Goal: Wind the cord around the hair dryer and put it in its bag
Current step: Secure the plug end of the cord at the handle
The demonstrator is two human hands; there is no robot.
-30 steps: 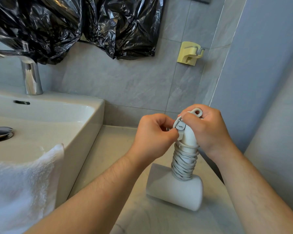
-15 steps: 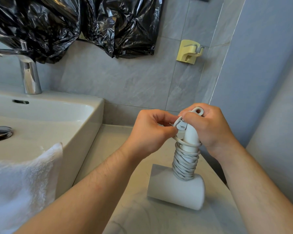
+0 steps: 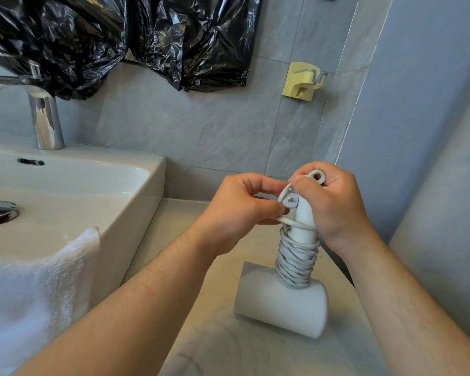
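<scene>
The white hair dryer (image 3: pixel 281 302) stands barrel-down on the pale marble counter (image 3: pixel 223 348), handle upright, with the grey cord (image 3: pixel 296 263) coiled in many turns round the lower handle. The top of the handle is mostly hidden inside the right hand (image 3: pixel 334 204), which is clenched round it; only the hanging loop (image 3: pixel 317 176) pokes out above the thumb. The left hand (image 3: pixel 236 213) pinches the last free stretch of cord beside the plug (image 3: pixel 289 199), whose metal pins show between the two hands; its fingertips are tucked behind the cord and hard to make out. No writing or brand can be read on the dryer. The sink (image 3: pixel 136 185) is cut off at the left edge, a white towel (image 3: pixel 36 291) draped over its front rim, the tap (image 3: pixel 42 115) partly behind black plastic bags (image 3: pixel 120 36). A yellow wall hook (image 3: pixel 303 81) sits above. The dryer stands near the counter's right edge by the wall; bare counter lies between it and the sink
</scene>
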